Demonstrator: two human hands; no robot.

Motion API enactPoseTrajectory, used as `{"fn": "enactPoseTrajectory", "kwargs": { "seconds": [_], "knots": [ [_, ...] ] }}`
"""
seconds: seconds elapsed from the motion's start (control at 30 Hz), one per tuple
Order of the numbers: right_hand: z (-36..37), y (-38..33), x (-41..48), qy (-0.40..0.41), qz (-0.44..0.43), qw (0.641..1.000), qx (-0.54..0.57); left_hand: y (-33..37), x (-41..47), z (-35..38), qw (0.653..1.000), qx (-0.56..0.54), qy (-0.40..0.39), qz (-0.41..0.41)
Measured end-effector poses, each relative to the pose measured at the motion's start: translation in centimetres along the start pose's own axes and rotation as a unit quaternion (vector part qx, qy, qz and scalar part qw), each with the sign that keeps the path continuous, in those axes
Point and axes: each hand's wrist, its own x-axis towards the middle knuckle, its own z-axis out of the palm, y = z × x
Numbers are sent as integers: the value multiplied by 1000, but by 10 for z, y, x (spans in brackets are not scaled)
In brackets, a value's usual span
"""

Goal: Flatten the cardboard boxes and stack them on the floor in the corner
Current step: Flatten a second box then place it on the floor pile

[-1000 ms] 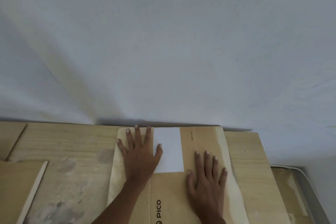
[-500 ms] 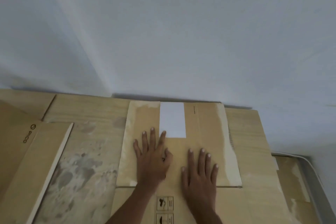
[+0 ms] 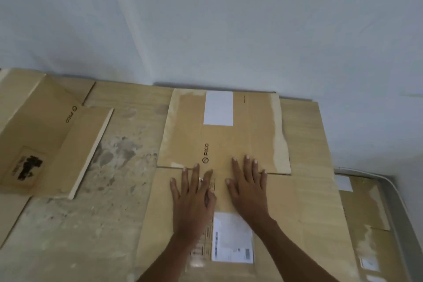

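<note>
Cardboard of the flattened box (image 3: 219, 144) lay on top of the stack (image 3: 304, 135) in the corner against the wall (image 3: 206, 18), with the left hand (image 3: 194, 199) and right hand (image 3: 248, 188) pressed flat on it side by side, fingers spread, gripping nothing. Uneven pressure might have let its far flap (image 3: 263, 126) spring up at the crease or slid the sheet off square. I counted two hands, two white labels on it, and one half-folded box (image 3: 45, 144) well apart to the left.
</note>
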Motion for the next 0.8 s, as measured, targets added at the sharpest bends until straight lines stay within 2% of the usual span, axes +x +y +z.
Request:
{"fn": "enactPoseTrajectory", "kwargs": {
  "seconds": [0.1,0.2,0.27,0.4,0.5,0.63,0.73,0.8],
  "knots": [
    [12,-3,-66,30,27,999,-15,5,0,-3,1000,7,2,-7],
    [24,0,-134,50,15,998,-33,1,-4,-2,1000,-2,-17,-9],
    [25,7,-149,51,-5,997,-54,-2,-2,2,1000,-11,-6,4],
    [23,4,-142,39,4,997,-66,-13,-11,-7,991,-126,-47,27],
    [22,4,-144,25,10,998,-64,-27,-74,-3,995,-31,-32,86],
    [19,9,-143,23,-13,997,-77,-54,-112,-5,997,26,-32,61],
    [12,27,-152,25,53,995,-85,-59,-108,-15,993,37,-85,78],
    [8,34,-156,28,95,991,-85,-67,-109,-17,985,35,-111,126]
  ]
}}
